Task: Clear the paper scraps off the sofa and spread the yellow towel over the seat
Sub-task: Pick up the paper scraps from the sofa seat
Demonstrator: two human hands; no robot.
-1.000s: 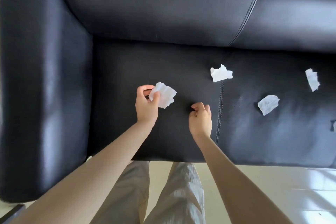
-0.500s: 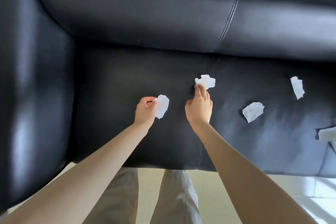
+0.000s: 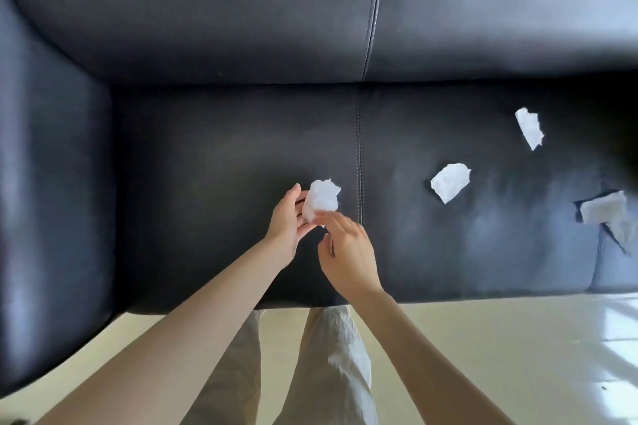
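My left hand (image 3: pixel 288 217) is open, palm turned inward, cradling a bunched wad of white paper (image 3: pixel 321 201) against its fingers just above the black sofa seat (image 3: pixel 224 166). My right hand (image 3: pixel 348 252) sits just beside it, fingers relaxed and only loosely bent, its fingertips (image 3: pixel 328 216) touching the lower edge of the wad. Off to the right of my right hand, three more scraps lie on the seat: a near scrap (image 3: pixel 450 182) past the seam, a narrow strip (image 3: pixel 530 128) farther back, and a larger piece (image 3: pixel 607 212) at the far right. I cannot see the yellow towel from here. My pale trousers (image 3: pixel 331 362) show below my arms.
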